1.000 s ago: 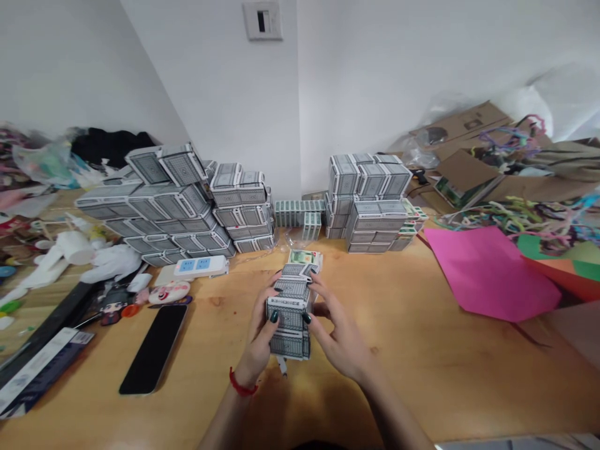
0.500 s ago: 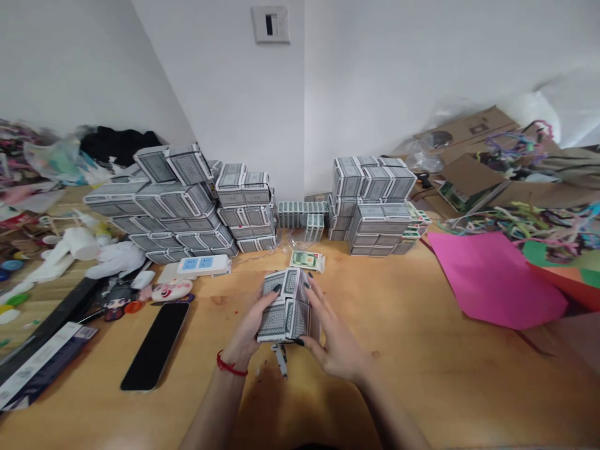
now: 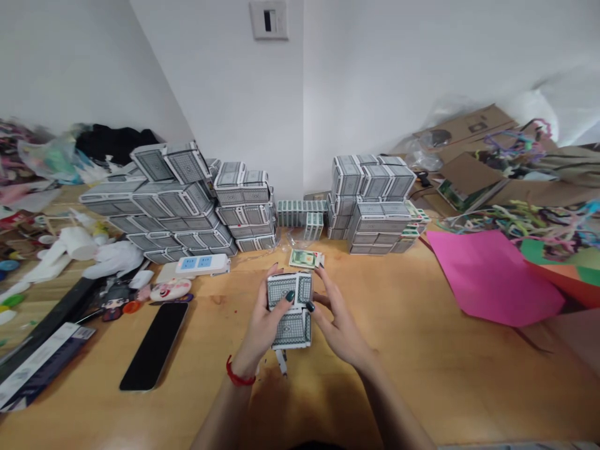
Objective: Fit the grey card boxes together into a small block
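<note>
My left hand (image 3: 264,325) and my right hand (image 3: 338,320) together grip a block of grey-patterned card packs (image 3: 290,307) just above the wooden table (image 3: 422,369). Both thumbs press on its top face, and the fingers wrap its sides. A red string circles my left wrist. A single green-faced card pack (image 3: 305,258) lies flat on the table just beyond the block. A small grey tool (image 3: 281,362) lies on the table under the block.
Two large stacks of the same packs stand at the back, one left (image 3: 178,200) and one right (image 3: 372,203), with a low row (image 3: 300,214) between them. A black phone (image 3: 154,354), a white power strip (image 3: 202,265), pink paper (image 3: 492,275) and clutter surround them.
The block has been turned in my hands, from standing tall to lying flat, then upright again with a different face toward me. The camera view shifted slightly.
</note>
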A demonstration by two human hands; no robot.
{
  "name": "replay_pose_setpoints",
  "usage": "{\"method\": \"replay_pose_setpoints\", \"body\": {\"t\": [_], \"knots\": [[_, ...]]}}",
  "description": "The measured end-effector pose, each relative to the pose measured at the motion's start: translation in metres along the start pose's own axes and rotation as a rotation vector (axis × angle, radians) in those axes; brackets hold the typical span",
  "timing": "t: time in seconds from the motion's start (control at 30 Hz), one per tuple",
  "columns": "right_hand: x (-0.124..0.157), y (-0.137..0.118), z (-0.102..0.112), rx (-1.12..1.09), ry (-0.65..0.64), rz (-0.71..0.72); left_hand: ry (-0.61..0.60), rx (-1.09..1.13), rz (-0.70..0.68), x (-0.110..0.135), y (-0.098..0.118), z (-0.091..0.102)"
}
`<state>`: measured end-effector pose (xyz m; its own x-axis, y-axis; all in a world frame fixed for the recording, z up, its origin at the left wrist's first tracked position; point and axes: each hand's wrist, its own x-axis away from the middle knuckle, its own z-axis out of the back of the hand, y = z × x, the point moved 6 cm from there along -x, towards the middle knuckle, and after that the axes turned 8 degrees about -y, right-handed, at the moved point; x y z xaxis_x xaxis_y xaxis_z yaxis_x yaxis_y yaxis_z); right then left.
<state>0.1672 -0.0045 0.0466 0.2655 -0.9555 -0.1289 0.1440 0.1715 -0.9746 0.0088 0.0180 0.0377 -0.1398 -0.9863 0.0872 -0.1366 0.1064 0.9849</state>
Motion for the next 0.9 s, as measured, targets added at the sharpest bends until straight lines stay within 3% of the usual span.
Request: {"method": "replay_pose_setpoints", "body": {"t": [0.2,0.43,0.9], "knots": [[-0.0009,-0.0054,-0.0011,-0.023,-0.103,-0.008,-0.059,-0.070,-0.050,0.0020,0.0089,-0.0025],[-0.0009,-0.0065,-0.0026,-0.073,0.076,-0.011,-0.073,-0.066,-0.102,0.0033,0.0092,-0.0046],[0.0023,-0.0078,-0.0079,-0.078,0.074,-0.040,-0.057,-0.065,-0.114,0.0046,0.0043,0.0020]]}}
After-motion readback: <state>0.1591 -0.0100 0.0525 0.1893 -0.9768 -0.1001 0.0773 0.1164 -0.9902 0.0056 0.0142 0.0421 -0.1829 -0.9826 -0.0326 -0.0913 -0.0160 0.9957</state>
